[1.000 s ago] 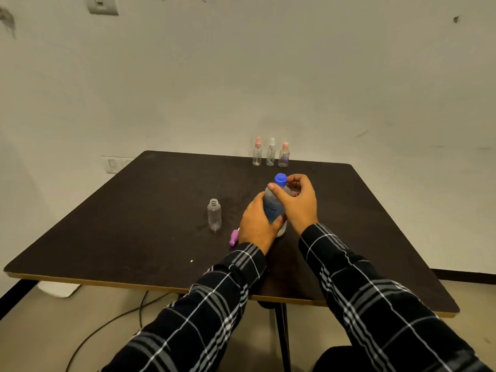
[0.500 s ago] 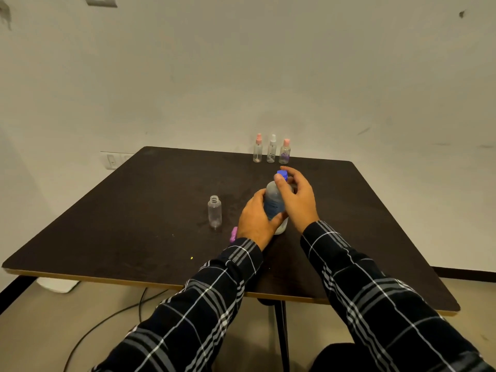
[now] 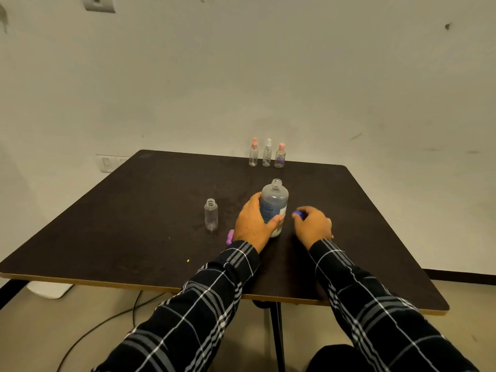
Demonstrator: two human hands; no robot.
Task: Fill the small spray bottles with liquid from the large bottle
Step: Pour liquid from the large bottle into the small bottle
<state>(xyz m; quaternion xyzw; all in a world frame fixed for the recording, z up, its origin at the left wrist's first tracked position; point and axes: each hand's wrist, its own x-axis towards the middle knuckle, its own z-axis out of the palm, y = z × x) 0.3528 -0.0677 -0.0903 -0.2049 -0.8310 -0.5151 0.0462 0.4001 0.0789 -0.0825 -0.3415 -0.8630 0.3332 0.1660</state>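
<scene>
**Big bottle open, cap in the right hand**

The left hand (image 3: 252, 224) wraps around the lower body of the big bottle (image 3: 275, 201), thumb across its front, and holds it upright on the table (image 3: 128, 226). The bottle's neck is bare. Just right of the bottle, the right hand (image 3: 312, 228) sits low over the table with its fingers curled, pinching the blue cap (image 3: 298, 214) at the fingertips; the cap is blurred. Left of the left hand, a little apart from it, a clear small bottle (image 3: 211, 214) stands upright with its mouth open. A purple piece (image 3: 230, 236) shows just beside the left wrist, mostly hidden. Far beyond both hands, at the table's back edge, three capped bottles (image 3: 267, 154) stand in a row, the outer two with pink tops and the middle one with a white top.
</scene>
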